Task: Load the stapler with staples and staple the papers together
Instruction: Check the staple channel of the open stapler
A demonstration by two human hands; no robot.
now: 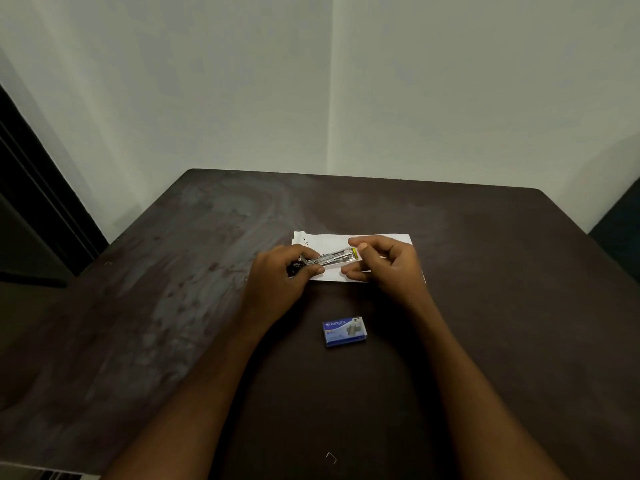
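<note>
A small metal stapler (329, 258) with a yellow tip is held above the white papers (325, 241) in the middle of the table. My left hand (277, 275) grips its dark rear end. My right hand (388, 261) is at the yellow front end, thumb and forefinger pinched close to the tip; whether they hold staples I cannot tell. A blue staple box (344, 331) lies shut on the table, nearer to me than the papers.
The dark brown table (173, 306) stands in a corner of pale walls. A single loose staple (331, 457) lies near the front edge. A dark door frame (31, 188) is at the left.
</note>
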